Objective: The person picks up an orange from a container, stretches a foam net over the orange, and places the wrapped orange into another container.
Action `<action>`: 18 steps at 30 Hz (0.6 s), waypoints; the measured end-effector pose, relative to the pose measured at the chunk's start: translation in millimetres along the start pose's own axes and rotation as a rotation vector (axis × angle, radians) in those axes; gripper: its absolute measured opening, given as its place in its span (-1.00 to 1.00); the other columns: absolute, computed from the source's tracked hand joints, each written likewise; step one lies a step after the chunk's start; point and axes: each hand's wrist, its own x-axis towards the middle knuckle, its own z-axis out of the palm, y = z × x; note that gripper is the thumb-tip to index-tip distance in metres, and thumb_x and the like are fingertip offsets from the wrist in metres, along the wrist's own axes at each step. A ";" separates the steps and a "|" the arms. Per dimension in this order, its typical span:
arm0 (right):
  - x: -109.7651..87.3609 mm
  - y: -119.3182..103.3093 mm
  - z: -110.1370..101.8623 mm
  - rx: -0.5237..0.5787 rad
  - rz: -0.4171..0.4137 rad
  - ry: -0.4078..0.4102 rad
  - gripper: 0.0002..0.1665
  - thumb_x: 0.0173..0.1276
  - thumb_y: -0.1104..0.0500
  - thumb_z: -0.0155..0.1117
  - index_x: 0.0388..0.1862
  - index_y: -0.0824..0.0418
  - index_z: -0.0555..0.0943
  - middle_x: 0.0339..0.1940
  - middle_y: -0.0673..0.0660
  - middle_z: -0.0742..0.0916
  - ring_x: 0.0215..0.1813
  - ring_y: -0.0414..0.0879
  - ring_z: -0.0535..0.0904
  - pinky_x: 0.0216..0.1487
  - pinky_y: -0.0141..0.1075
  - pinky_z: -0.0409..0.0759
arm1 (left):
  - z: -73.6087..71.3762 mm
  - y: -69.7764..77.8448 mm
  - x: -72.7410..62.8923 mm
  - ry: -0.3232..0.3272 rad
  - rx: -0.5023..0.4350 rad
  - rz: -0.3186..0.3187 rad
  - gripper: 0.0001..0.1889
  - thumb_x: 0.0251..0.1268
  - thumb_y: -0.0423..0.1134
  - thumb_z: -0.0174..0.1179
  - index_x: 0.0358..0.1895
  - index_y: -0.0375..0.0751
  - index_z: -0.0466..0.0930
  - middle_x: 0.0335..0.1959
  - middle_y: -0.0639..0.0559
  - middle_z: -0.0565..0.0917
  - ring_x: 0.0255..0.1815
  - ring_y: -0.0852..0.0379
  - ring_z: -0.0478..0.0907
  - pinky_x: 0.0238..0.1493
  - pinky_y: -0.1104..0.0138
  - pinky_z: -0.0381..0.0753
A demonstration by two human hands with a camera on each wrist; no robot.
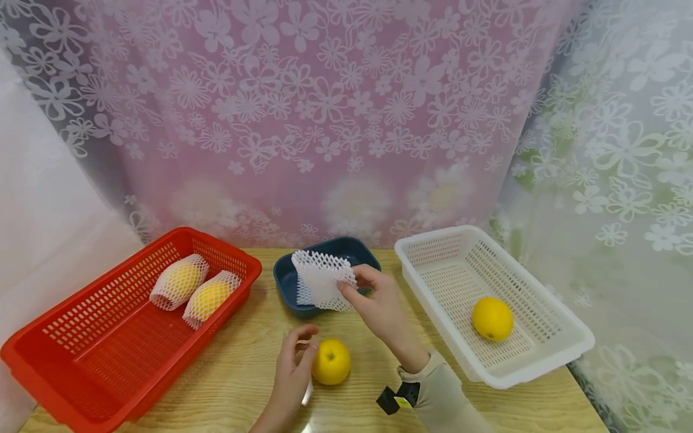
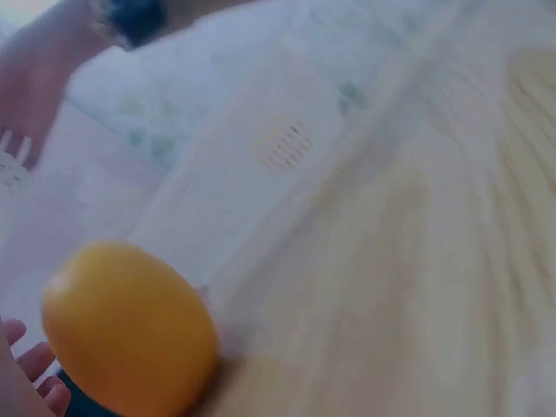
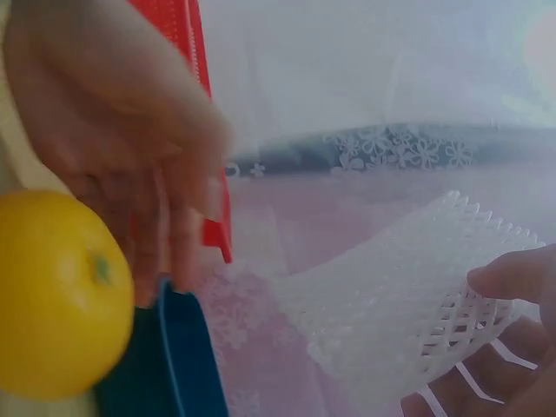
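My right hand (image 1: 381,307) pinches a white foam net sleeve (image 1: 323,281) by its right edge, thumb on the near side, above a dark blue basin (image 1: 354,248). In the right wrist view the sleeve (image 3: 391,300) looks flattened, its mesh spread a little near the fingers. A yellow-orange fruit (image 1: 331,361), like an orange, sits bare on the table in front of the basin. Just left of it is my left hand (image 1: 292,367), fingers loosely bent and holding nothing. Whether it touches the fruit I cannot tell. The left wrist view shows the fruit (image 2: 130,330) close up.
On the left, a red basket (image 1: 116,210) with slotted walls holds two fruits in foam nets (image 1: 180,281). A white basket (image 1: 433,328) on the right holds one bare orange (image 1: 492,319). Behind the wooden table (image 1: 233,367) hangs a flowered pink curtain (image 1: 325,120).
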 end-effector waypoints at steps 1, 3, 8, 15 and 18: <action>-4.0 1.2 1.8 0.016 -0.009 0.000 -0.92 0.31 0.25 0.39 -0.21 0.16 0.72 -0.30 0.00 0.73 -0.21 -0.09 0.61 -0.09 -0.15 0.61 | 0.3 7.1 2.3 0.023 -0.033 -0.050 -0.73 0.47 -0.36 0.07 0.15 -0.29 0.51 0.07 -0.11 0.57 0.07 -0.06 0.45 0.05 0.34 0.47; -11.7 2.9 4.6 0.045 -0.029 -0.003 -0.90 0.30 0.27 0.39 -0.20 0.18 0.73 -0.28 0.01 0.74 -0.22 -0.08 0.61 -0.12 -0.21 0.62 | 0.4 21.3 6.5 0.057 -0.159 -0.146 -0.73 0.49 -0.34 0.02 0.14 -0.38 0.49 0.01 -0.12 0.58 0.00 -0.02 0.48 0.01 0.36 0.50; -27.7 5.1 8.9 0.104 -0.053 -0.008 -0.86 0.32 0.31 0.36 -0.15 0.20 0.71 -0.22 0.05 0.76 -0.18 -0.07 0.61 -0.09 -0.25 0.61 | -6.2 45.8 15.4 0.024 -0.615 -0.405 -0.64 0.54 -0.21 -0.09 0.21 -0.40 0.30 -0.03 -0.09 0.49 -0.01 0.03 0.50 0.17 0.27 0.49; -38.2 2.9 9.9 0.212 -0.011 -0.004 -0.83 0.29 0.37 0.36 -0.14 0.26 0.68 -0.20 0.12 0.74 -0.15 -0.07 0.62 -0.06 -0.27 0.62 | -13.6 54.9 17.4 -0.069 -0.926 -0.598 -0.66 0.52 -0.11 -0.04 0.17 -0.21 0.20 0.19 -0.15 0.33 0.16 0.00 0.39 0.32 0.23 0.36; -41.6 1.7 11.0 0.239 0.011 0.001 -0.83 0.28 0.36 0.37 -0.14 0.26 0.67 -0.20 0.13 0.73 -0.17 -0.05 0.62 -0.08 -0.25 0.63 | -15.2 56.3 16.9 -0.065 -0.984 -0.617 -0.72 0.50 -0.10 0.01 0.09 -0.16 0.27 0.22 -0.15 0.30 0.19 -0.01 0.35 0.32 0.22 0.35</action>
